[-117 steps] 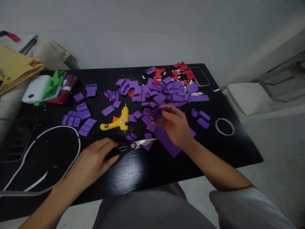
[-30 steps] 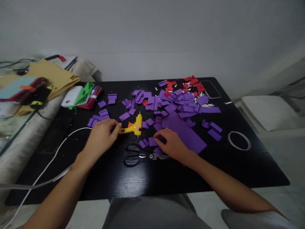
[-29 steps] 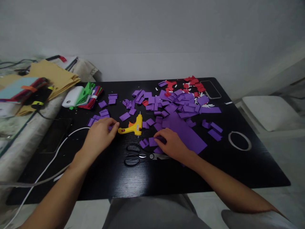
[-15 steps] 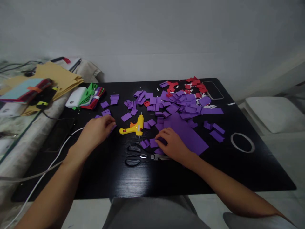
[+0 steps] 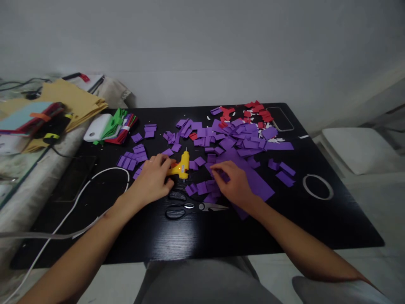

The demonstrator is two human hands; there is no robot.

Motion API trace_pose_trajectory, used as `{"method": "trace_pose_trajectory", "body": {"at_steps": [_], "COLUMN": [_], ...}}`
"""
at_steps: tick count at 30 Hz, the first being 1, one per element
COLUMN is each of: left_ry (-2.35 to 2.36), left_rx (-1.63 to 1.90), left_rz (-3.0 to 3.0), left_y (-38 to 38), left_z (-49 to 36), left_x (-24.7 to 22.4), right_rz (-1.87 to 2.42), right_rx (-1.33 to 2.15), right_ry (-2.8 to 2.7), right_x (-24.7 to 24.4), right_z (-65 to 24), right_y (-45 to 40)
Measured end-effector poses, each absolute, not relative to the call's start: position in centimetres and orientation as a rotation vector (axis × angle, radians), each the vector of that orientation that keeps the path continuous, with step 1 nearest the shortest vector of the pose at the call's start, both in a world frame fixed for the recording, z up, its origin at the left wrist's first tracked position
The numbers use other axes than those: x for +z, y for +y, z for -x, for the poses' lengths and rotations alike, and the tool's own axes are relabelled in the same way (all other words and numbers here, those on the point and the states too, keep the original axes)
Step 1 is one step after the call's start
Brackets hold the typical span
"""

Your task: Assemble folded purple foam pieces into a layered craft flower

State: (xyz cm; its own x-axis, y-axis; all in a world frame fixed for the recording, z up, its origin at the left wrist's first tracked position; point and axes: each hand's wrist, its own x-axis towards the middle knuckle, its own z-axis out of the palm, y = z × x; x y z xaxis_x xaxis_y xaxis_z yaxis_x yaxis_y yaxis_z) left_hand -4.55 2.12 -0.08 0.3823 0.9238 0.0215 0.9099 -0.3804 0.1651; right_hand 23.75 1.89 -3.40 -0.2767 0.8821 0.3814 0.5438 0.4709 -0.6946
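My left hand (image 5: 155, 177) is curled round the handle of a yellow glue gun (image 5: 184, 165), its thumb on the near side and the fingers on the far side. The gun lies on the table with its nozzle pointing away. Over a large purple sheet (image 5: 261, 185), my right hand (image 5: 232, 183) has thumb and fingertips pinched together; whatever is between them is too small to make out. Small folded purple pieces (image 5: 201, 188) lie just left of that hand. Black-handled scissors (image 5: 186, 207) rest nearer to me, blades pointing right.
Behind the sheet spreads a heap of folded purple pieces (image 5: 247, 137), with red scraps (image 5: 259, 110) beyond. More purple pieces (image 5: 131, 159) sit at left, near a white cable (image 5: 79, 196). A tape ring (image 5: 318, 187) lies at right. Bundled coloured sheets (image 5: 118, 126) stand back left.
My left hand has moved right from the left purple pieces to the glue gun's handle, uncovering a row of pieces. My right hand has shifted slightly up and away from the scissors' blades.
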Motion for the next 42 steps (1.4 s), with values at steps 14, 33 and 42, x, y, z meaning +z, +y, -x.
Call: {"method": "trace_pose_trajectory", "body": {"at_steps": [14, 33, 42], "left_ry": [1.753, 1.487, 1.404], "left_rx": [0.644, 1.11, 1.114], "left_rz": [-2.418, -1.328, -1.299], "left_y": [2.1, 1.3, 0.8], "left_z": [5.4, 3.5, 1.0], "left_x": [-1.4, -0.3, 1.6], "right_rz": [1.305, 1.341, 1.149], "right_rx": [0.467, 0.671, 1.63], "right_ry": [-2.033, -1.896, -1.157], "right_x": [-3.6, -2.7, -1.4], "right_z": [-26.6, -26.6, -24.5], "right_y": [4.5, 4.5, 2.7]}}
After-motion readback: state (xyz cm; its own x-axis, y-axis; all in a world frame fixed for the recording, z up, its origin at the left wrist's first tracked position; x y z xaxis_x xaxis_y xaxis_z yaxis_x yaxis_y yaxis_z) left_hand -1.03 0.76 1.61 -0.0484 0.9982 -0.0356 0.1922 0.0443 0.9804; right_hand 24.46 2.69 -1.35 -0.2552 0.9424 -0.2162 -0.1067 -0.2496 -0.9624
